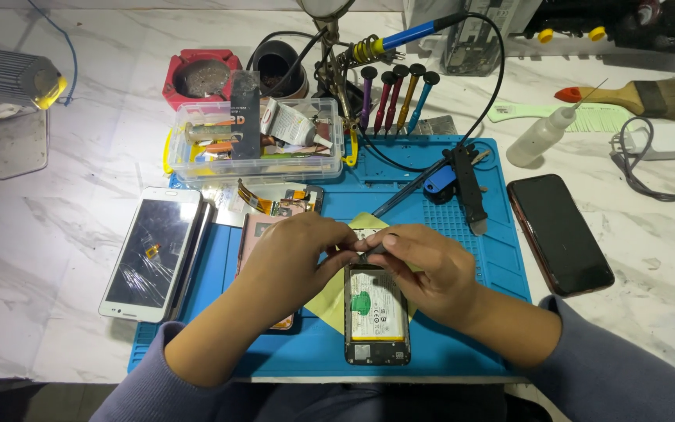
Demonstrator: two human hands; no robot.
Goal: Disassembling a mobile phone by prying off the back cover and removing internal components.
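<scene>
Together, your left hand (pixel 291 254) and right hand (pixel 423 266) pinch a small dark tool (pixel 370 252) over the opened phone (pixel 376 316), just below your fingers. Keep the tip low and both wrists braced on the blue mat (pixel 478 258).

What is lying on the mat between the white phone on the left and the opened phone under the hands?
In the head view, between the white phone and the opened phone lie a pinkish phone back cover and the left hand.

cracked white-framed screen (pixel 152 252) left — black screen (pixel 560 233) right — perhaps a white-green label (pixel 375 305) mid-mat.
</scene>
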